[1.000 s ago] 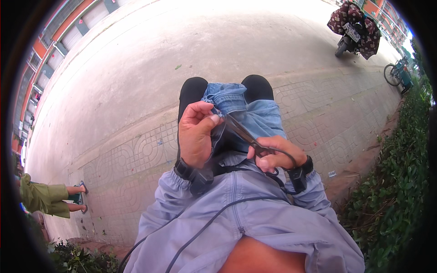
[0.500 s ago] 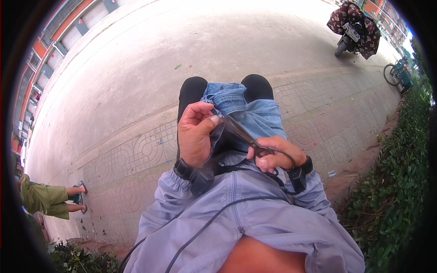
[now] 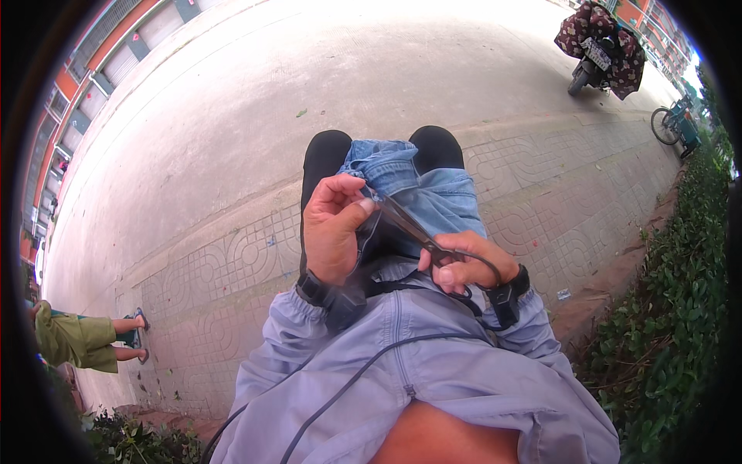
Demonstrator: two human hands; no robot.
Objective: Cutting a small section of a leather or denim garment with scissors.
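Across my lap lies a blue denim garment [image 3: 444, 197], bunched between my knees. My left hand [image 3: 334, 232] is closed, its thumb and fingertips pinching the garment's near left edge. In my right hand [image 3: 473, 261] I grip a pair of dark scissors [image 3: 413, 226], with my fingers at the handle loops. The blades point up and left, and their tips reach the denim right beside my left thumb. What lies exactly between the blade tips is too small to make out.
A dark cable [image 3: 363, 371] runs over my grey jacket. Paving and a concrete road spread ahead. At the right grows a hedge [image 3: 657, 348]; beyond stand a scooter with a flowered cover [image 3: 591, 58] and a teal tricycle [image 3: 676, 127]. A person in green shorts [image 3: 97, 344] is at far left.
Hardly anything differs. The left fingers and the scissor tips have shifted very slightly at the denim's edge; both hands keep their hold.
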